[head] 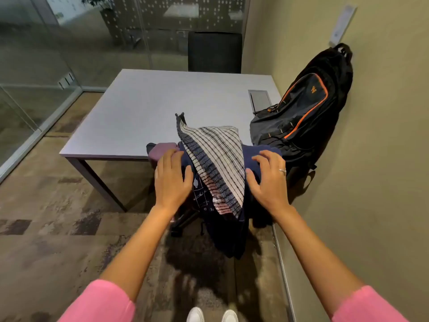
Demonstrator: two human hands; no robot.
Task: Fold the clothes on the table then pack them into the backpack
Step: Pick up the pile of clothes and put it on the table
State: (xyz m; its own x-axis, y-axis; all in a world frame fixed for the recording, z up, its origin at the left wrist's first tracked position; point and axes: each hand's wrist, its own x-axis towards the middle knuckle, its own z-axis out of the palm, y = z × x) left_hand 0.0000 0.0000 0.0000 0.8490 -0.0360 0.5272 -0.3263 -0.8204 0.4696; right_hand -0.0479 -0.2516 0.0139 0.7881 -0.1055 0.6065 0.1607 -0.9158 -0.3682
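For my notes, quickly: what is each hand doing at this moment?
Left hand: open, fingers resting on the pile of clothes.
Right hand: fingers curled, gripping the same pile.
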